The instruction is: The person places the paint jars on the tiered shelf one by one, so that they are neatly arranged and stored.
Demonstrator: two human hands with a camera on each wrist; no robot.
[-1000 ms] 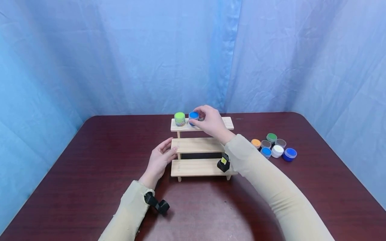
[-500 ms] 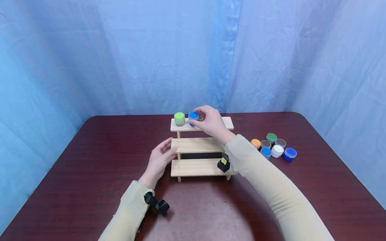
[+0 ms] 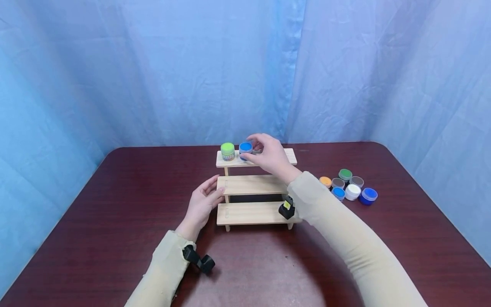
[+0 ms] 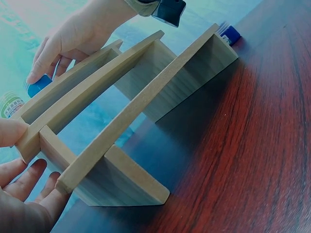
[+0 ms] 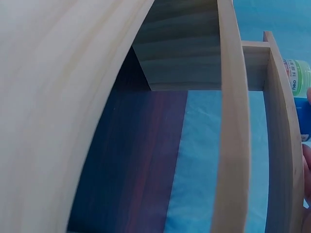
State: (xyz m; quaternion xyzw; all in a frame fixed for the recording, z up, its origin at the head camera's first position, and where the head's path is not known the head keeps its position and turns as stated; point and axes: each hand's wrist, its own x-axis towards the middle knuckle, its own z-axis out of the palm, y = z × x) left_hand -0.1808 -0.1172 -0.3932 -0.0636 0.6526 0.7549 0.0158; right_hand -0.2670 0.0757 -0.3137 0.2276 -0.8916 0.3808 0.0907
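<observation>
label on light-green jar, print too small to read

R hand prob. slightly rightward at wrist

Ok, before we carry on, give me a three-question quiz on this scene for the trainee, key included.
1. At which shelf of the stand does the right hand hold the blue jar?
A) bottom
B) middle
C) top
2. True or false: the left hand holds the white jar.
3. Which jar stands on the same shelf, just left of the blue jar?

Key
1. C, the top shelf.
2. False; it grips the stand at its left end.
3. The lime jar.
</observation>
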